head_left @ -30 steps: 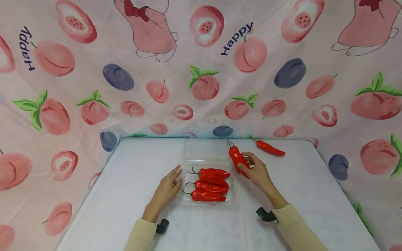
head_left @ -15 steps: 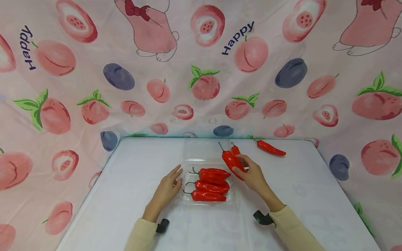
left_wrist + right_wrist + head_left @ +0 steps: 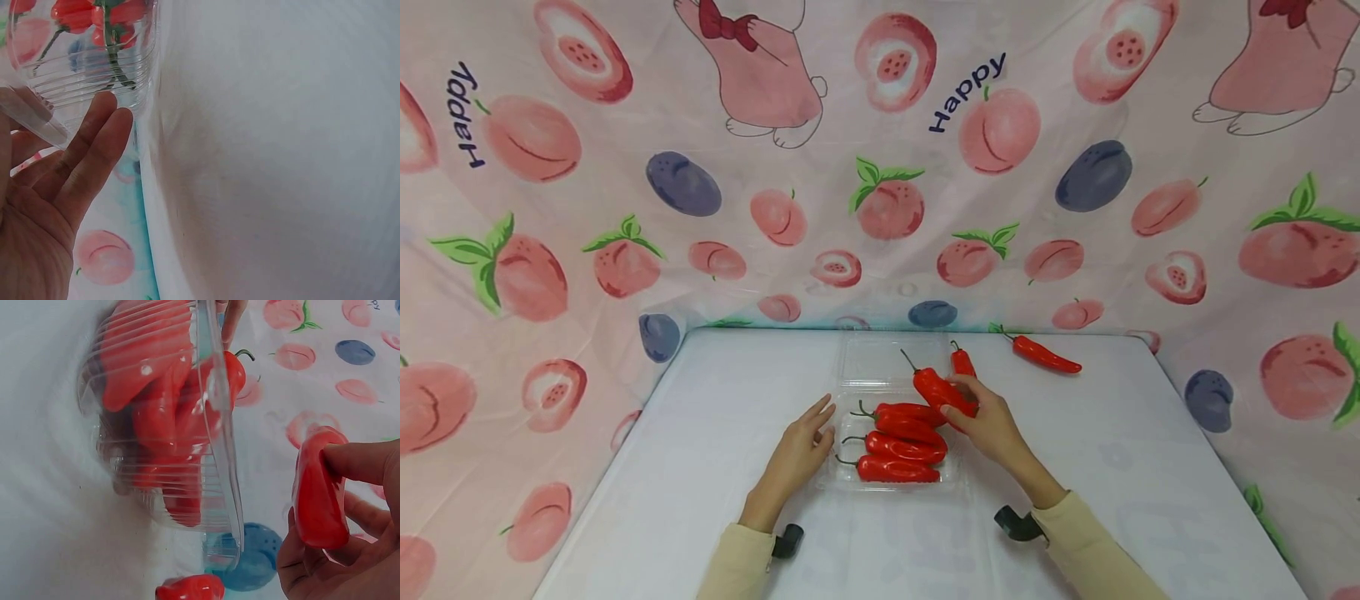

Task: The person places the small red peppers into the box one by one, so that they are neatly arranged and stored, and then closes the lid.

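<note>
A clear plastic clamshell box [image 3: 891, 487] lies with its lid [image 3: 880, 360] folded back, away from me. Several red chili peppers [image 3: 901, 448] with green stems lie side by side in it, stems to the left. My right hand [image 3: 998, 427] pinches another red chili pepper [image 3: 319, 500] between thumb and fingers, over the box's back right corner, its stem pointing up and left. At the box's left wall rests my left hand [image 3: 801, 446]; in the left wrist view its fingers [image 3: 94, 159] are straight, with the tips right at the ribbed plastic.
One red pepper [image 3: 962, 362] lies just right of the lid, partly behind my right hand. Farther right, near the back edge of the white table [image 3: 1112, 467], is another red pepper [image 3: 1047, 354]. A fruit-print cloth [image 3: 820, 192] hangs behind the table.
My right hand has carried its pepper leftward from beside the lid to over the box's right side, exposing the pepper lying behind it. The left hand stays in place.
</note>
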### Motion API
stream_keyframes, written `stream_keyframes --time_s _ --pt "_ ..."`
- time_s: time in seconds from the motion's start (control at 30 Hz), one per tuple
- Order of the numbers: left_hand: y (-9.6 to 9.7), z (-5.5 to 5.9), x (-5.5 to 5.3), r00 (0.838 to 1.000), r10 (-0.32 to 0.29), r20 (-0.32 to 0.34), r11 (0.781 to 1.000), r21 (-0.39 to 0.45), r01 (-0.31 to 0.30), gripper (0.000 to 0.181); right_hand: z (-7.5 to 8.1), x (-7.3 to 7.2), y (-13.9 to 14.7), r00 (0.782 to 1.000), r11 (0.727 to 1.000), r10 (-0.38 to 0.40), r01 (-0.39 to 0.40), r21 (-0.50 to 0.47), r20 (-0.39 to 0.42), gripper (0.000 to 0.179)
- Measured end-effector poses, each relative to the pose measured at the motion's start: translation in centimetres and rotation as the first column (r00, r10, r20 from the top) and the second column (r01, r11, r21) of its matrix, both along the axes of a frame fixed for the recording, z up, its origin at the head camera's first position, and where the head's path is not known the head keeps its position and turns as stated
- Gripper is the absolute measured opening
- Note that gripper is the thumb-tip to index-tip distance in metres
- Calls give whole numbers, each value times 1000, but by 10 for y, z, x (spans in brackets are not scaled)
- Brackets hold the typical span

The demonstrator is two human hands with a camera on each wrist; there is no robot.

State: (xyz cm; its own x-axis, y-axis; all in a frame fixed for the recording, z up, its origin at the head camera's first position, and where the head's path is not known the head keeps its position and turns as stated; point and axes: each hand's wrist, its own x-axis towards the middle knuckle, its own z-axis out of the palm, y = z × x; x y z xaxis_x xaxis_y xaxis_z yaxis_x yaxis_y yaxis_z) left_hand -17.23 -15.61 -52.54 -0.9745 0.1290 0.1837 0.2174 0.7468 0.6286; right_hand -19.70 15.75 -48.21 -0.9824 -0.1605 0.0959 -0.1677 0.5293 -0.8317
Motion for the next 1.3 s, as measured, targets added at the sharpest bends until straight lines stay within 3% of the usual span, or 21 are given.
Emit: stream_keyframes --time_s 0.5,0.87,1.3 --pt "-1 -1 -1 1000 -2 -10 1000 4 2 44 0 -5 -14 999 999 35 -35 23 8 49" --pt "0 1 0 1000 1 7 1000 19 -2 44 1 -15 -18 993 991 90 -96 89 70 49" --pt "0 -1 -1 1000 -5 12 1000 21 5 44 1 -25 -27 988 970 133 -145 193 73 47"
